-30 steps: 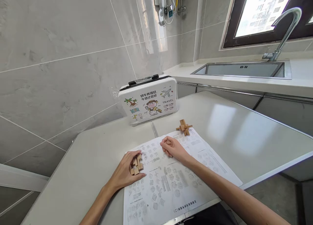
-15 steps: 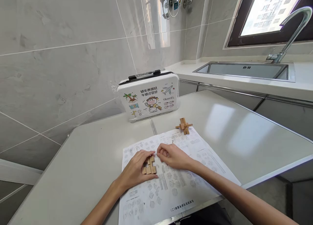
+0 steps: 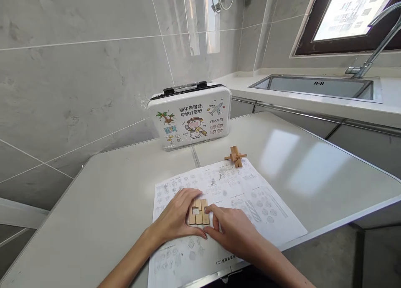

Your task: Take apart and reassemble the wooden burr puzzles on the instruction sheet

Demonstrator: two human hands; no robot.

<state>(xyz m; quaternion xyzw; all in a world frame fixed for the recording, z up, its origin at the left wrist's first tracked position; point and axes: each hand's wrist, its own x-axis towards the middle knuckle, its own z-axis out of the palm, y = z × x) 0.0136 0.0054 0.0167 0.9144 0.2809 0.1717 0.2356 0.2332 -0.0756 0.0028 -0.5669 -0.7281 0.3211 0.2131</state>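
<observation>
Several notched wooden puzzle blocks (image 3: 192, 219) lie side by side on a printed instruction sheet (image 3: 175, 267), with a square gap among them. My left hand (image 3: 175, 215) curves round their left side, fingers at the far end and thumb along the near end, bracing the group. At the right edge of the group, my right hand (image 3: 233, 229) has its index finger and thumb on the rightmost wooden block (image 3: 205, 219). Its other fingers are curled under and partly hidden. Beyond the hands, an assembled wooden cross-shaped puzzle (image 3: 236, 156) rests at the sheet's far edge.
A white cartoon-printed case (image 3: 191, 121) in clear plastic stands at the back of the light table (image 3: 125, 183), near the tiled wall. To the right, a counter holds a sink (image 3: 313, 89) and a curved tap (image 3: 372, 49) below a window.
My right hand has come down and nearer to the blocks. Another notched block now sits against their right side. My left hand stays round the group, and the view has shifted slightly.
</observation>
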